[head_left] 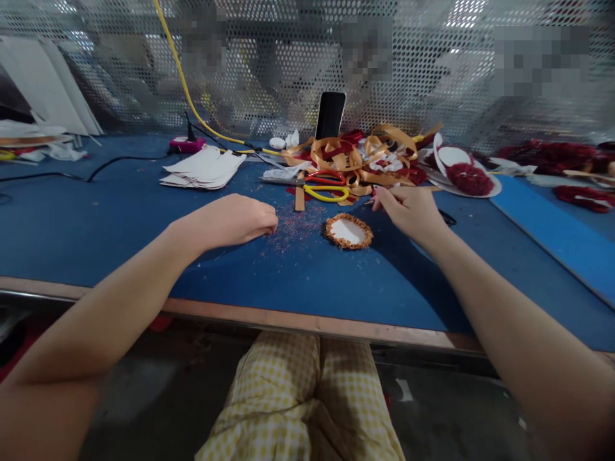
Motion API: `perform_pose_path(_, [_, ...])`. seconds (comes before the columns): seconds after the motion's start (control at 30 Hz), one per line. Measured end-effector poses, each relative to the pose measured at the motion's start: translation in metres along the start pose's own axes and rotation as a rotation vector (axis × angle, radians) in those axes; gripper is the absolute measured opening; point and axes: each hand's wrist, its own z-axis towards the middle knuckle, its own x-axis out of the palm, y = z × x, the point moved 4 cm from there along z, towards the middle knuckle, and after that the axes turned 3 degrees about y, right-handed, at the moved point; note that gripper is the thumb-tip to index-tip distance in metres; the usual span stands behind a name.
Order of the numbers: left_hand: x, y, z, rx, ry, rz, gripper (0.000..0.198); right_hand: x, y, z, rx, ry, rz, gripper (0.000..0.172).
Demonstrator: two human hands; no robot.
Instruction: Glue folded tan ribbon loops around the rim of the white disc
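Note:
My left hand (240, 221) rests low over the blue table with its fingers curled together. What lies between them, if anything, is hidden. Beside its fingertips are scattered red and brown fibre scraps (298, 229). A round white piece with a frilly brown border (350, 231) lies flat between my two hands, touched by neither. My right hand (410, 208) is pinched closed near the ribbon pile, just beyond and right of that round piece. I cannot make out what its fingertips hold. Scissors with red and yellow handles (327, 193) lie between the hands, farther back.
Tangled gold and red ribbons (360, 160) lie at the back, before a propped phone (330, 115). White sheets (204, 168) are stacked left of them. Dark red fluffy pieces (469, 179) and a blue board (557, 234) are at right. A perforated metal screen (283, 70) stands behind.

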Motion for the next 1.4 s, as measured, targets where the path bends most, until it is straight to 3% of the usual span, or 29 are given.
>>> perform_pose_path(0.2, [0.000, -0.013, 0.001, -0.037, 0.033, 0.122, 0.018, 0.011, -0.003, 0.001, 0.043, 0.153, 0.049, 0.070])
perform_pose_path(0.47, [0.003, -0.010, 0.001, -0.089, 0.040, 0.145, 0.023, 0.012, 0.003, -0.001, 0.070, 0.173, 0.066, 0.080])
perform_pose_path(0.67, [0.007, -0.013, 0.008, -0.121, 0.084, 0.157, 0.024, 0.013, 0.001, 0.000, 0.074, 0.170, 0.073, 0.077])
perform_pose_path(0.87, [0.003, 0.008, -0.002, -0.191, 0.097, -0.073, 0.030, 0.012, 0.001, -0.001, 0.062, 0.154, 0.065, 0.076])
perform_pose_path(1.0, [-0.004, 0.021, -0.010, -0.072, -0.007, -0.200, 0.026, 0.012, 0.000, 0.000, 0.048, 0.155, 0.071, 0.077])
perform_pose_path(1.1, [-0.002, 0.022, -0.010, 0.004, -0.013, -0.215, 0.023, 0.012, 0.001, 0.001, 0.044, 0.157, 0.067, 0.080])
perform_pose_path(1.4, [-0.002, 0.005, -0.007, 0.007, 0.009, -0.092, 0.030, 0.011, 0.004, 0.000, 0.060, 0.164, 0.066, 0.078])
